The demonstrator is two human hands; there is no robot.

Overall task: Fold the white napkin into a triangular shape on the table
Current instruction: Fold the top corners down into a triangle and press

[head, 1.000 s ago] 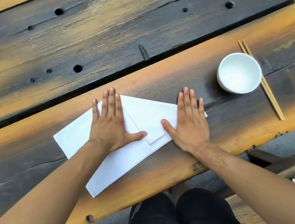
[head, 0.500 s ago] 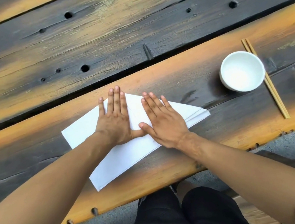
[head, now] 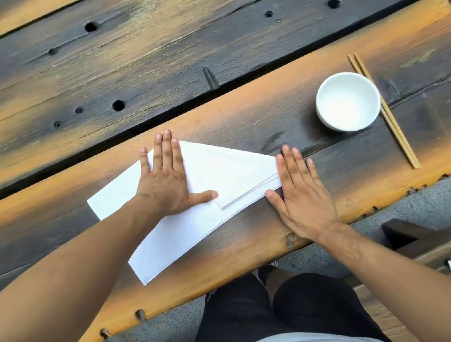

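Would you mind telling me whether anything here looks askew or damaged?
Nothing spilled or damaged. The white napkin lies skewed to the table edge, its lower left part not yet folded. The bowl stands upright, with the chopsticks beside it.

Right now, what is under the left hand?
The left hand lies flat on the white napkin, beside the folded flap. The cloth directly beneath the palm is covered, so any crease there cannot be seen.

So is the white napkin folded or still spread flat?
Partly folded. The white napkin has a triangular flap lying over a lower layer, held flat by the left hand.
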